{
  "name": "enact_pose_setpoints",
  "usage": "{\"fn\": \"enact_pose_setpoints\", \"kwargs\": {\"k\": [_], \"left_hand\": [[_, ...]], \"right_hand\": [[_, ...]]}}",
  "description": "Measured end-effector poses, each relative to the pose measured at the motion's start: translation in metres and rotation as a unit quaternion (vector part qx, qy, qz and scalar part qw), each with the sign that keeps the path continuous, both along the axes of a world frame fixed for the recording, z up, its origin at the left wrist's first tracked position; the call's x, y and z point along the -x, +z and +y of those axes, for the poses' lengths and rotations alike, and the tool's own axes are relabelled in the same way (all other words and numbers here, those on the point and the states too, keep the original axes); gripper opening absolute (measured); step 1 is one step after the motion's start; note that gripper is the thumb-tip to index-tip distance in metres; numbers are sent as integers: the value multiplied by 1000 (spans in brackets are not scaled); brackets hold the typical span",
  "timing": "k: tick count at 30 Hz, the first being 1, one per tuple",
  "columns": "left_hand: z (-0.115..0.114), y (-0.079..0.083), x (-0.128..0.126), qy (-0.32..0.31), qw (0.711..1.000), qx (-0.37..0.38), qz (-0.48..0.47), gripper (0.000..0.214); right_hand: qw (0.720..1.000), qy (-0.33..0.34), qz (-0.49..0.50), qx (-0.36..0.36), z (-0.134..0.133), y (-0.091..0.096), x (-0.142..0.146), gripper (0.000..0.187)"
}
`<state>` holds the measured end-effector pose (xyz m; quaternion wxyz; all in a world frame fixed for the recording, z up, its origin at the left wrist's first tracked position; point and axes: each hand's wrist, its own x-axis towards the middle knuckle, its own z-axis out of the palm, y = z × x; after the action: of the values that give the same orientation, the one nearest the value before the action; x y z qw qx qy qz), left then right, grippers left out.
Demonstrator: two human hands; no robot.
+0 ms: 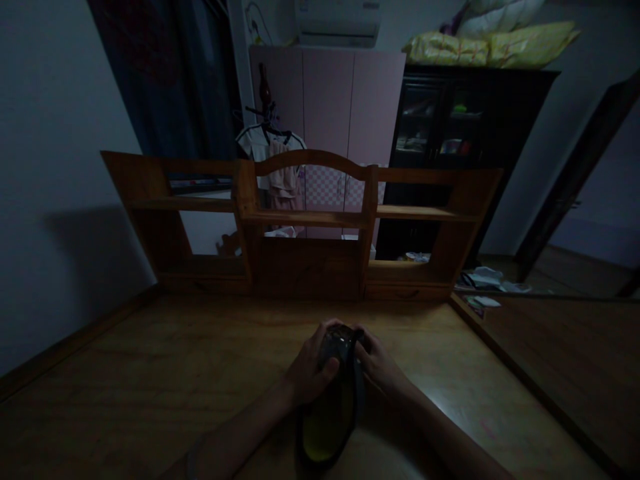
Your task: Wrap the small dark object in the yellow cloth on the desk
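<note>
Each grip closed, the left hand (307, 373) and right hand (383, 370) clasp the dark shoe-like object (333, 413) on the surface (150, 373), apparently adjusting its far end, which calls for a steady hold.

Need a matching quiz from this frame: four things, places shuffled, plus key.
1 left hand
2 right hand
3 yellow bedding
4 hanging clothes

A atop the dark cabinet
B left side of the dark object
C behind the desk shelf
D right side of the dark object

Pairs: 1-B, 2-D, 3-A, 4-C
</note>
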<state>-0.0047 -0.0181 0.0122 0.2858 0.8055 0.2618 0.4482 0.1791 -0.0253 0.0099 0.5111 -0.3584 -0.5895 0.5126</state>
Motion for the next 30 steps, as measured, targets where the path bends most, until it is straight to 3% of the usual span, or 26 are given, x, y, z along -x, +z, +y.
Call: {"fn": "enact_pose_setpoints", "kwargs": {"k": [6,13,19,30], "left_hand": [[0,2,0,-11,1000,-1,-2,64],[4,-4,4,2,998,-39,-42,71],[6,-8,5,-4,995,-52,-80,73],[4,-9,2,7,994,-27,-105,72]], "right_hand": [[997,-9,42,71,-5,6,2,37],[963,75,190,174,-7,7,8,31],[949,125,218,191,-2,-1,0,32],[965,152,175,125,-7,7,-1,53]]}}
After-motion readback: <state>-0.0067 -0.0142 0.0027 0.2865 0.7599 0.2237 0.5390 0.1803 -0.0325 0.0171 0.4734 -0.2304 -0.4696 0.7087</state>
